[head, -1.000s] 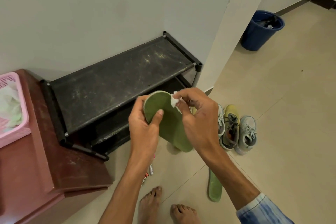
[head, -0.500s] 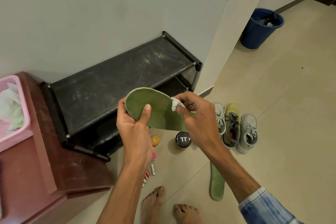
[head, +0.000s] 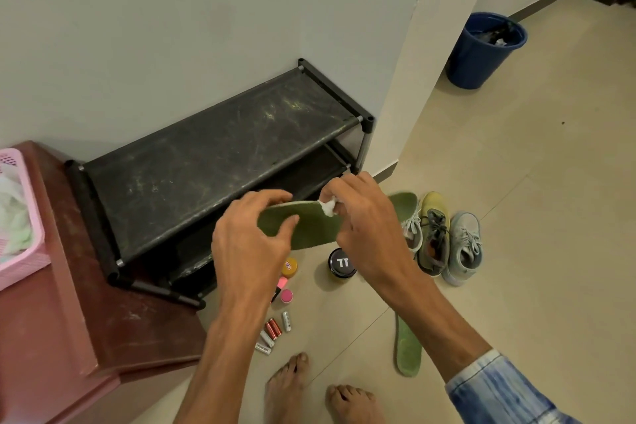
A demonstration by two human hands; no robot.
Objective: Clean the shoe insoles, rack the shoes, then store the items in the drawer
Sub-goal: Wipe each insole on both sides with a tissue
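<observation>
Over the floor [head: 516, 217], the left hand [head: 247, 244] grips a green insole [head: 309, 227]; the right hand [head: 364, 224] pinches a white wad [head: 328, 207] on it.

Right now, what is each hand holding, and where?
Left hand grips the green insole by one end; right hand pinches a white wad against its upper edge.

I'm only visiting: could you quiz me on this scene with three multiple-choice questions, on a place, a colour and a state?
1. Where does the spare insole lie? A) on the rack B) on the floor C) in the basket
2. What colour is the bin? A) blue B) red C) white
3. What is the right hand doing? A) hanging idle B) holding a shoe C) pinching a white wad on the held insole
Answers: B, it lies on the tiles; A, its wall is blue; C, it pinches the wad.
</observation>
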